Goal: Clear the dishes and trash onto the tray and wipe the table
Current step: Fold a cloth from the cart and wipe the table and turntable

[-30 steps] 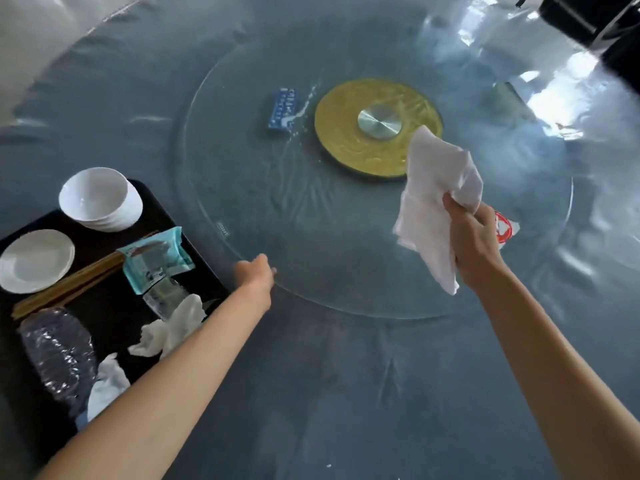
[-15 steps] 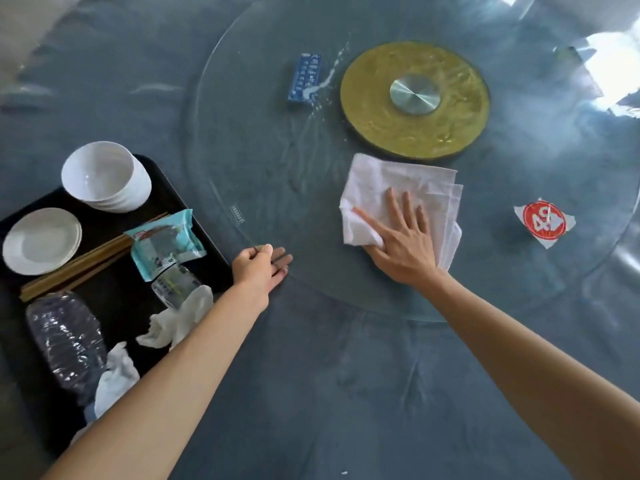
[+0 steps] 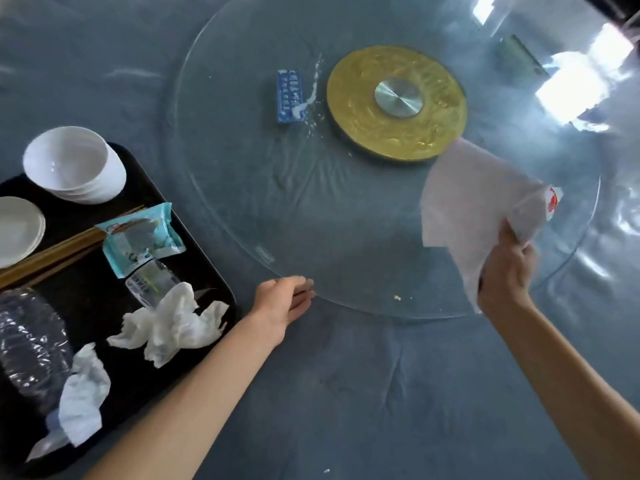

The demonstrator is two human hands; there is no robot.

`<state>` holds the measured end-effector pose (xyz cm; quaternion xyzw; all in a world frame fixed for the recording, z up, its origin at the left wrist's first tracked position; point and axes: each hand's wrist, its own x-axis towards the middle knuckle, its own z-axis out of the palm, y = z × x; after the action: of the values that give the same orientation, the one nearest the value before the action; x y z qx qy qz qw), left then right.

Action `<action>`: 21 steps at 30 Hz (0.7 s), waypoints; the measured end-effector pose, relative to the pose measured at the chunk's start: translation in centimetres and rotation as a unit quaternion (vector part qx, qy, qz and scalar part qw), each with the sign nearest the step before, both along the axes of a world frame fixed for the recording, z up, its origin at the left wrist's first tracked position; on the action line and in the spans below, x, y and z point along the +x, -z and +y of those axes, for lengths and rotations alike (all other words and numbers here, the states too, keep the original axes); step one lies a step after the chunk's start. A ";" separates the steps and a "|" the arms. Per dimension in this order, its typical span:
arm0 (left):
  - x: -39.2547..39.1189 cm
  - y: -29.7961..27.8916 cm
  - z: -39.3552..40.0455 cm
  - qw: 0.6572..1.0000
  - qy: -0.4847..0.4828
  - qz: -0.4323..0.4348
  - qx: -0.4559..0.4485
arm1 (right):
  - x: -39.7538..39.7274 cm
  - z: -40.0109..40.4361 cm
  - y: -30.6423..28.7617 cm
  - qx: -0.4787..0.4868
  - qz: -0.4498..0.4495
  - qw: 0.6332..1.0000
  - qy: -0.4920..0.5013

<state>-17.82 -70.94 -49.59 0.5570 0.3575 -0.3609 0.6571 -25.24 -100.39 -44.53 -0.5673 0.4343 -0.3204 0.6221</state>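
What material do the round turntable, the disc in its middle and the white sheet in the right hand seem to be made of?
Turntable: clear glass, it seems; the grey tablecloth shows through and window light reflects off it.
Disc: gold-coloured with a relief pattern, probably metal or gilded plastic; its hub looks like brushed steel.
White sheet: soft cloth or thick paper towel, folded and hanging limp from the right hand.

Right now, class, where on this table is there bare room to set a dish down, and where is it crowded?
Free: the glass turntable between the gold disc and its near rim, and the grey cloth between the two forearms. Crowded: the black tray, packed with bowls, chopsticks, bottles and tissues. A blue packet and white spill sit left of the disc.
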 end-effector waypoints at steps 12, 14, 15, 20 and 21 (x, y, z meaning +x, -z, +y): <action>4.5 -0.7 0.6 0.993 -0.086 -0.056 0.056 | 6.6 -5.6 6.6 -0.407 0.429 0.649 -0.479; 4.4 -0.3 0.5 0.990 -0.065 -0.085 0.095 | 6.7 -6.2 6.6 -0.385 0.424 0.660 -0.486; 4.5 -0.1 0.4 0.987 -0.050 -0.098 0.116 | 6.9 -6.6 6.5 -0.360 0.422 0.690 -0.466; 4.4 -0.6 -1.2 0.935 0.135 -0.138 0.298 | 8.3 -7.7 6.1 -0.287 0.487 0.772 -0.292; 4.2 -0.9 -1.4 0.909 0.184 -0.157 0.339 | 8.6 -7.5 6.2 -0.284 0.509 0.760 -0.288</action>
<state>-13.61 -72.36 -48.69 0.8516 0.2421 -0.2406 0.3979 -16.62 -107.86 -50.71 -0.8957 0.3924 0.1008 0.1835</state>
